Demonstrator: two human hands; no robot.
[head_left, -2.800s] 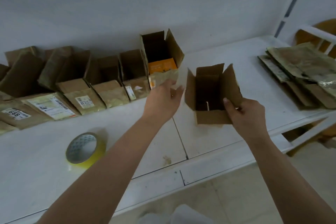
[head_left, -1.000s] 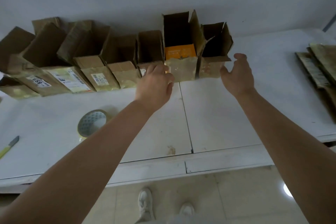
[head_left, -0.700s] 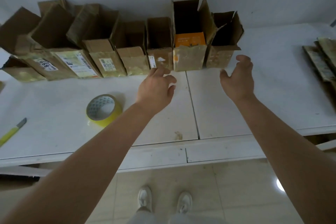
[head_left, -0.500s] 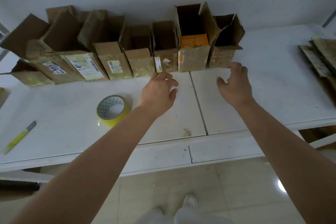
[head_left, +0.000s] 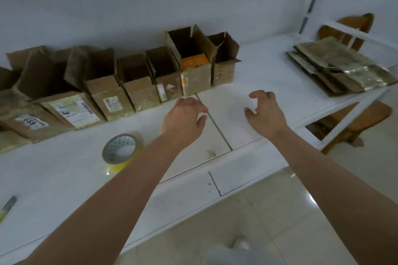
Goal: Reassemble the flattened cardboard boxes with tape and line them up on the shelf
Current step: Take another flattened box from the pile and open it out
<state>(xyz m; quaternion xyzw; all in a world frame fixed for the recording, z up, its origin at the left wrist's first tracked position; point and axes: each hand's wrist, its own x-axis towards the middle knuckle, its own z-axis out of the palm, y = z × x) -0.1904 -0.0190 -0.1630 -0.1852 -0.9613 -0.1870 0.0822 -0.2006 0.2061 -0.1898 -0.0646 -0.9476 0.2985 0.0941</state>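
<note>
Both hands hang empty, left hand (head_left: 183, 116) and right hand (head_left: 263, 112) with fingers loosely curled; ahead of them stand the assembled boxes (head_left: 165, 75); the flattened cardboard boxes (head_left: 340, 66), off beyond the right fingers, look light and floppy, best pinched at an edge.

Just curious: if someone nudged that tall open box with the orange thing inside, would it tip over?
Probably fairly steady: the tall box stands pressed between neighbouring boxes against the wall. Alone it looks tippy, being taller than wide. Its thin cardboard flaps would likely bend easily.
</note>
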